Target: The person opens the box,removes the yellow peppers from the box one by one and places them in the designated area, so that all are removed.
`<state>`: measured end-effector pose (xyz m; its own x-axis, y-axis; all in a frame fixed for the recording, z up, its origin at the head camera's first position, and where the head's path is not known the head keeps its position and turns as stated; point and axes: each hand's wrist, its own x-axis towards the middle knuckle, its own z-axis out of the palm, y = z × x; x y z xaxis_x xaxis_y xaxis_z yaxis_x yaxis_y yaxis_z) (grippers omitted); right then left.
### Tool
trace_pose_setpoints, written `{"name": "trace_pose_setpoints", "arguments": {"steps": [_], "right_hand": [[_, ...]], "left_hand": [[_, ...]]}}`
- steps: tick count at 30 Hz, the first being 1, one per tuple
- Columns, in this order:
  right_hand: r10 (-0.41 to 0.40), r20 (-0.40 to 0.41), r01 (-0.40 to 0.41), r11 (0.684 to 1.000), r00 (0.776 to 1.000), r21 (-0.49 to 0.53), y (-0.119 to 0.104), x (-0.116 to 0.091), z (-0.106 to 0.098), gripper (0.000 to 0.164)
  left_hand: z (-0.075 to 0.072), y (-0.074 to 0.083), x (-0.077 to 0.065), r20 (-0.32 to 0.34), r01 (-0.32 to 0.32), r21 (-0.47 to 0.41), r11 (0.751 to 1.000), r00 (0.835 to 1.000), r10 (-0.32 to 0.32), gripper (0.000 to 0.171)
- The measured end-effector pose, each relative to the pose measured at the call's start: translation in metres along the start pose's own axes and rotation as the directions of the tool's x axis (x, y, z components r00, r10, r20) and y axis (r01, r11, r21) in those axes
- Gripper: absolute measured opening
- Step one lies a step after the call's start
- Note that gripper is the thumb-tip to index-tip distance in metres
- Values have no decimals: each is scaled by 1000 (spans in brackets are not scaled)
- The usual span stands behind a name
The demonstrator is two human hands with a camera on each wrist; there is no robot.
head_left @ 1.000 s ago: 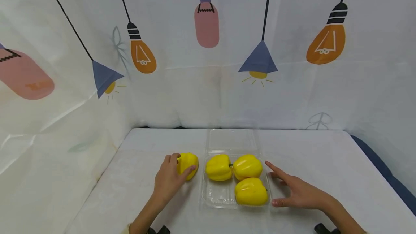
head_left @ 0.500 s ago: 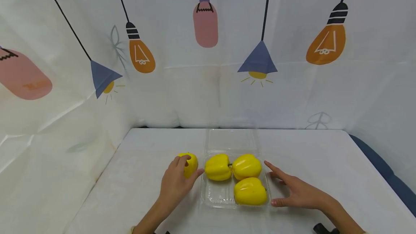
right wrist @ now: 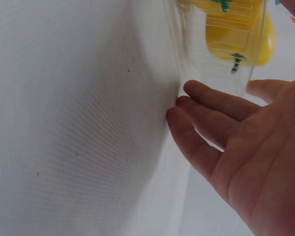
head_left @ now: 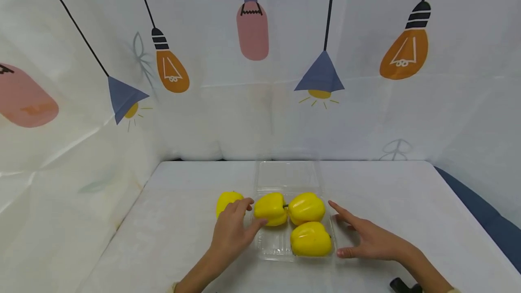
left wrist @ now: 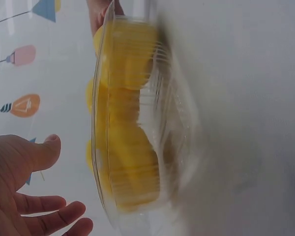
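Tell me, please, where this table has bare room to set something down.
The table is bare left of the loose yellow pepper and beyond the right hand; the clear container has a free near left corner. It is crowded around the left hand, near pepper and container.

Hands (head_left: 234, 228) (head_left: 366, 240) are bare, sleeves (head_left: 172, 288) pale yellow — one wrist fitting (head_left: 400, 285) black.
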<state>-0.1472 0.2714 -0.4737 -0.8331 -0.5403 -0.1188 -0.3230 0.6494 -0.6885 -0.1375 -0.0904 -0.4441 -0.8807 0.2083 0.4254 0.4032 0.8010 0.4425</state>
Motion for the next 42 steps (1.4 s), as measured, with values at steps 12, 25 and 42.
{"name": "trace_pose_setpoints", "arguments": {"steps": [12, 25, 42], "right_hand": [[-7, 2, 7, 1000, 1000, 3, -1, 0, 0, 106], [-4, 8, 4, 1000, 1000, -1, -2, -1, 0, 105], [0, 17, 0, 1000, 1000, 9, -3, 1, 3, 105]], "left_hand": [[8, 14, -1, 28, -65, -31, 997, 997, 66, 52], [21, 24, -5, 45, -139, -44, 989, 989, 141, 52], [26, 37, -7, 174, -160, -88, 983, 969, 173, 56]]}}
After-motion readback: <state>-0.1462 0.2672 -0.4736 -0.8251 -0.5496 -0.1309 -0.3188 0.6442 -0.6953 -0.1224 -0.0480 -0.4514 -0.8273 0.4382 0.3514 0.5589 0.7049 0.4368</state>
